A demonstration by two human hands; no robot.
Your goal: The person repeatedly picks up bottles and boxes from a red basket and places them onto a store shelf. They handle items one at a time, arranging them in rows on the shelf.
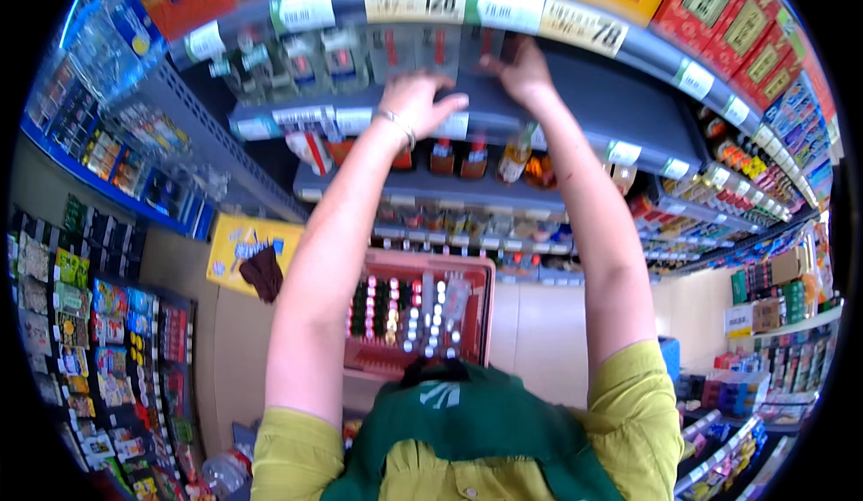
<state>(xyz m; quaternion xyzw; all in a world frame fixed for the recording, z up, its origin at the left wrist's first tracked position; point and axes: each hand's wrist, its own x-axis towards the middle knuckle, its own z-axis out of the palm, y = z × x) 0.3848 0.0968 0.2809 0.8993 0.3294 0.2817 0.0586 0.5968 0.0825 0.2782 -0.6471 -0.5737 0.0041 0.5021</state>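
Note:
My left hand (419,104), with a bracelet on the wrist, is at the front of a grey shelf (607,106). Its thumb stands apart from the fingers, which are at the lower front of two pale grey boxes with red marks (439,49); contact is unclear. Further right, my right hand (524,72) reaches under the shelf above. Its thumb points toward another grey box with a red mark (487,43), while the other fingers are blurred in shadow. Clear glass bottles (344,62) stand in a row left of the boxes.
A red plastic crate (489,312) on the floor holds several rows of capped bottles (431,319). Lower shelves carry bottles (514,160). A yellow carton (226,251) with a dark cloth (263,273) lies left. Price-tagged shelf edges (586,25) arch above my hands.

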